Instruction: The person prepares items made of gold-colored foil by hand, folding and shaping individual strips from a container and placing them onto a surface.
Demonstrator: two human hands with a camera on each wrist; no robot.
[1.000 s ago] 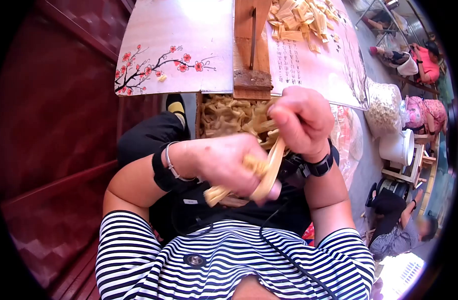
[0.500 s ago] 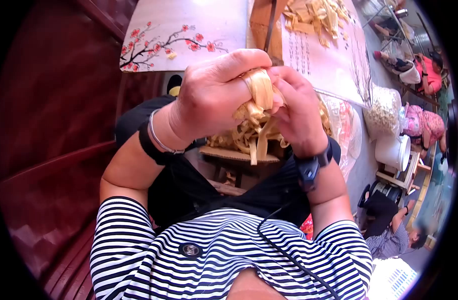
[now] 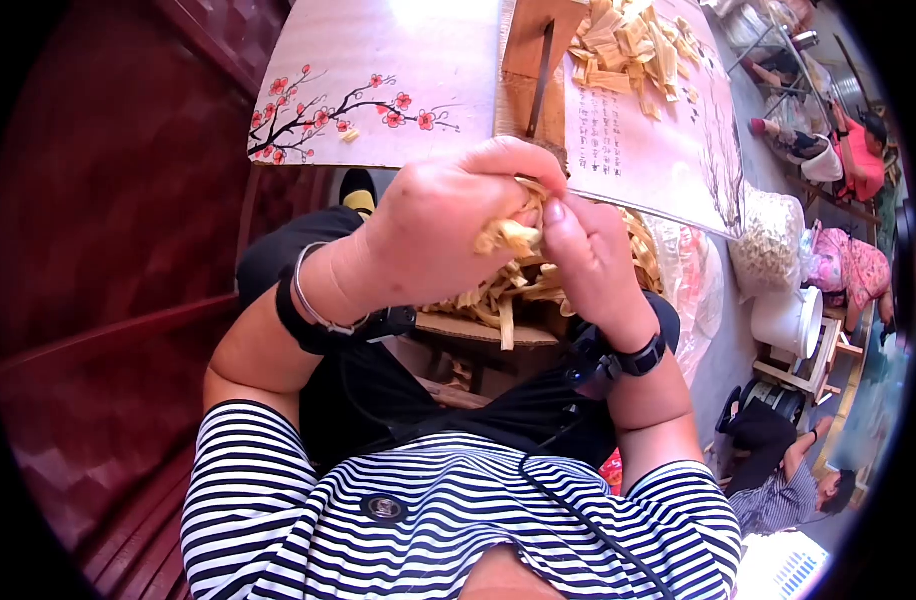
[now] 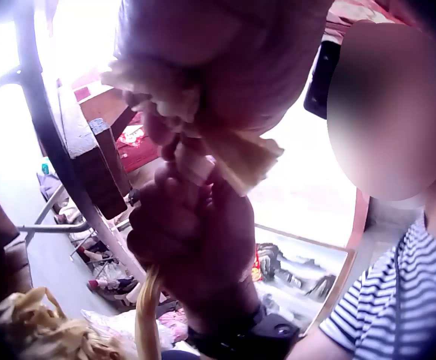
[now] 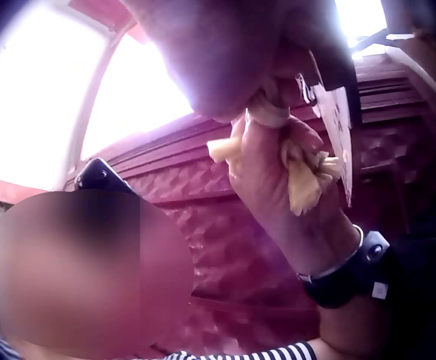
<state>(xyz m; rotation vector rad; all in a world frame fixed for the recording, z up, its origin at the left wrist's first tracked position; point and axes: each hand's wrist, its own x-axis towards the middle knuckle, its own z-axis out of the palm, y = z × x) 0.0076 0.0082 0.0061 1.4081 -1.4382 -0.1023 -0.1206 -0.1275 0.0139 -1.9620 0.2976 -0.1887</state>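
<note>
One worktop (image 3: 398, 60), printed with red blossom and script, is recorded at the top of the head view. Below its near edge, a cardboard box (image 3: 478, 328) filled with pale strips is noted over the person's lap. A heap of cut strips (image 3: 633, 45) is found on the worktop's right part, beside a wooden block (image 3: 523, 70) set in the middle. The left grip (image 3: 433, 235) and right grip (image 3: 588, 265) are raised together above the box, touching. The left grip is clenched round a small bundle (image 3: 508, 238) of pale strips. The right grip is pinched on the same bundle, which is held between both, clear of the box.
</note>
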